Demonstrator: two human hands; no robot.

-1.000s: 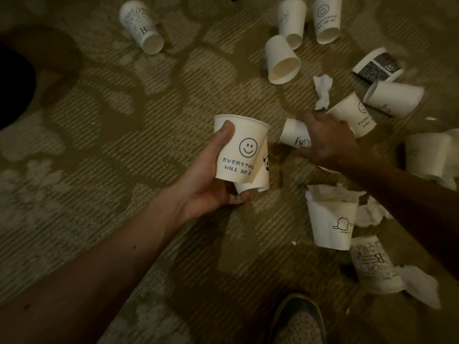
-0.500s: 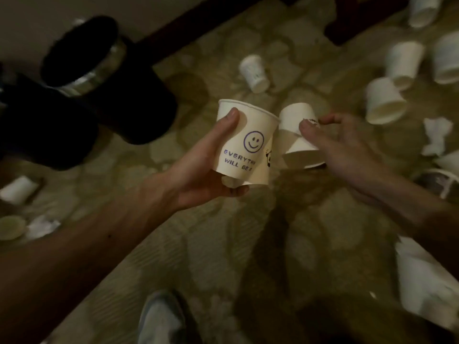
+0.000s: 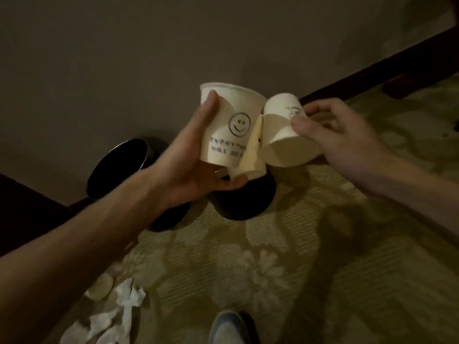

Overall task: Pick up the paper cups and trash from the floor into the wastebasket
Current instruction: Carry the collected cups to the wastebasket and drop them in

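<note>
My left hand [image 3: 196, 160] grips a white paper cup with a smiley face [image 3: 229, 125], upright, with a second cup [image 3: 253, 157] tucked behind it in the same grip. My right hand [image 3: 340, 135] pinches another white paper cup [image 3: 283, 130], tilted with its mouth down and left, touching the left-hand cups. Below and behind them a black wastebasket [image 3: 116, 167] with a metal rim stands by the wall, its mouth partly hidden by my left forearm. A flattened cup [image 3: 99, 286] and crumpled tissues [image 3: 124, 306] lie on the carpet at the lower left.
A grey wall [image 3: 149, 58] with a dark baseboard [image 3: 372, 68] runs across the top. A second dark round object [image 3: 246, 199] sits on the patterned carpet [image 3: 285, 269] under the cups. My shoe [image 3: 231, 326] shows at the bottom edge.
The view has swung left and up toward the wall. Both hands carried their cups along to above the wastebasket. The scattered cups on the right are out of view.
</note>
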